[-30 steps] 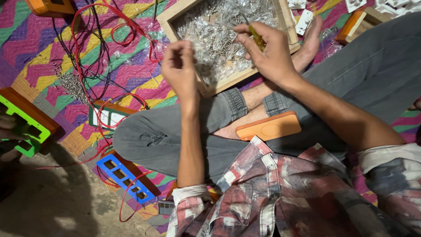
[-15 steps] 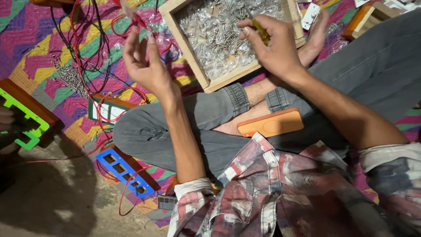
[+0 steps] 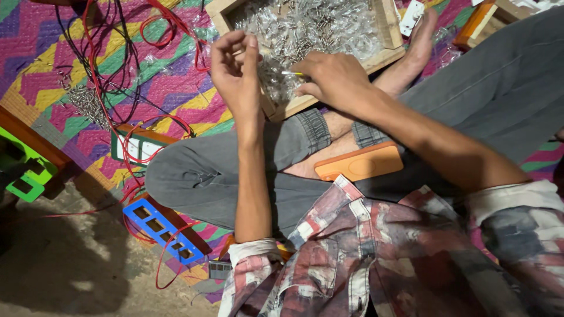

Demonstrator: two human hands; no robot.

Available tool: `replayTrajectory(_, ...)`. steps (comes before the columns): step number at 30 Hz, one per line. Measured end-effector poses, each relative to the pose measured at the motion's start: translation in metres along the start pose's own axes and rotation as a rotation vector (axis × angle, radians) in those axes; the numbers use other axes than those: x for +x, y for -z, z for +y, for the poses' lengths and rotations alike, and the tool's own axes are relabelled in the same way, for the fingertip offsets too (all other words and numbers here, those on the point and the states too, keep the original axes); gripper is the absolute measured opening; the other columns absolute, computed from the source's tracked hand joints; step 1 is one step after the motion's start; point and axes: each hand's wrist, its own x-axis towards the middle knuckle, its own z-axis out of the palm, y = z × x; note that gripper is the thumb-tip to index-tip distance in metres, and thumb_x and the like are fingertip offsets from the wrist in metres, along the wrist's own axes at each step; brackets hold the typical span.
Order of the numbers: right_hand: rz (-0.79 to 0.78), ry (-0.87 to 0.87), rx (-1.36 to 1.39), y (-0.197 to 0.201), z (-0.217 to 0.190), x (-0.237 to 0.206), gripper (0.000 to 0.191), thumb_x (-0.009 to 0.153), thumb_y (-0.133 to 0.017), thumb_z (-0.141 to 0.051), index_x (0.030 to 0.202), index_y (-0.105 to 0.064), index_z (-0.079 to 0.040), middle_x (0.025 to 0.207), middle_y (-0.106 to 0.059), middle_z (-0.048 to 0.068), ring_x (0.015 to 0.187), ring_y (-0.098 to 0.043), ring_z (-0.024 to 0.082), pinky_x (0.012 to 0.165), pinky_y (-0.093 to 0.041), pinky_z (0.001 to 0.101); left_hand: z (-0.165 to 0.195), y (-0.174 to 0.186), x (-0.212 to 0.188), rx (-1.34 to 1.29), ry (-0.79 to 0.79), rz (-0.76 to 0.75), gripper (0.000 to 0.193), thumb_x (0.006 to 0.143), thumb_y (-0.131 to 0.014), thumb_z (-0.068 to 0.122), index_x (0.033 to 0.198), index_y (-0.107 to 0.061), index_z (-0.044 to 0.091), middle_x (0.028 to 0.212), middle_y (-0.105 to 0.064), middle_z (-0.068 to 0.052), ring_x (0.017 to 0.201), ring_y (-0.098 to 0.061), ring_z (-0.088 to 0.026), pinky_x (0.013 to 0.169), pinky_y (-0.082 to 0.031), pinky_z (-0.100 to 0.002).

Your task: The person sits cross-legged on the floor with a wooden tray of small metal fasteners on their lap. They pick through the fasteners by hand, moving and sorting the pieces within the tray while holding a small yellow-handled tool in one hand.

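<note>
My left hand [image 3: 236, 69] is raised over the patterned mat just left of a wooden tray [image 3: 385, 26]; its thumb and fingertips are pinched together, and whether something small sits between them is not visible. The tray holds several small shiny metal parts [image 3: 311, 26] in clear plastic. My right hand [image 3: 333, 77] rests at the tray's near corner, closed on a thin screwdriver [image 3: 292, 73] with a yellow handle, its metal tip pointing left toward my left hand. An orange rectangular plate [image 3: 359, 164] lies on my crossed legs.
Red and black wires [image 3: 106, 53] loop over the mat at left, beside a heap of loose screws [image 3: 88, 103]. A white switch plate [image 3: 134, 147], a blue frame [image 3: 161, 226] and a green frame [image 3: 23, 179] lie along the mat's left edge. An orange box [image 3: 473, 23] stands at top right.
My left hand swung out left over the wires and has come back toward the tray. My right hand slid from the tray's middle down to its near corner, screwdriver tip now pointing left.
</note>
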Motion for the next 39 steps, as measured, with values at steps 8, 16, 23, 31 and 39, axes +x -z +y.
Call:
replayTrajectory(8, 0.019, -0.075, -0.078, -0.013, 0.003, 0.003, 0.019, 0.089, -0.077, -0.022, 0.098, -0.073, -0.006, 0.093, -0.068, 0.013, 0.083, -0.069, 0.038, 0.069, -0.053, 0.0498, 0.000, -0.002, -0.001, 0.063, 0.060, 0.006, 0.018, 0.101, -0.072, 0.011, 0.114, -0.063, 0.002, 0.098, -0.065, -0.003, 0.083, -0.061, -0.008, 0.074, -0.052, -0.024)
replayTrajectory(16, 0.129, -0.134, 0.165, -0.015, 0.013, 0.006, 0.015, 0.092, -0.075, -0.019, 0.096, -0.071, -0.004, 0.091, -0.067, 0.012, 0.081, -0.069, 0.033, 0.071, -0.053, 0.0457, 0.005, -0.009, -0.003, 0.184, 0.052, -0.121, 0.013, 0.102, -0.071, 0.014, 0.108, -0.066, 0.003, 0.096, -0.069, -0.002, 0.083, -0.063, -0.007, 0.073, -0.051, -0.022)
replayTrajectory(23, 0.165, -0.324, 0.675, -0.006, 0.021, 0.006, 0.017, 0.099, -0.073, -0.018, 0.101, -0.068, -0.002, 0.086, -0.066, 0.006, 0.073, -0.062, 0.015, 0.064, -0.050, 0.0298, 0.015, -0.017, -0.008, 0.418, 0.134, -0.312, 0.020, 0.098, -0.072, 0.016, 0.112, -0.072, 0.002, 0.090, -0.076, -0.003, 0.079, -0.071, -0.008, 0.069, -0.055, -0.024)
replayTrajectory(31, 0.126, -0.346, 0.908, -0.006, 0.021, 0.007, 0.015, 0.097, -0.075, -0.006, 0.104, -0.064, 0.000, 0.090, -0.068, 0.001, 0.076, -0.061, 0.002, 0.063, -0.049, 0.0201, 0.005, -0.011, -0.006, 0.215, 0.243, -0.408, 0.020, 0.093, -0.074, 0.001, 0.113, -0.070, -0.002, 0.092, -0.075, -0.003, 0.082, -0.070, -0.008, 0.075, -0.057, -0.023)
replayTrajectory(39, 0.234, -0.242, 0.745, -0.004, 0.022, 0.007, 0.018, 0.093, -0.081, -0.005, 0.107, -0.072, 0.002, 0.094, -0.075, 0.003, 0.086, -0.071, 0.003, 0.073, -0.057, 0.0192, 0.008, -0.013, -0.005, 0.243, 0.151, -0.312, 0.015, 0.092, -0.073, -0.005, 0.105, -0.070, 0.000, 0.095, -0.074, -0.004, 0.085, -0.069, -0.009, 0.079, -0.057, -0.024)
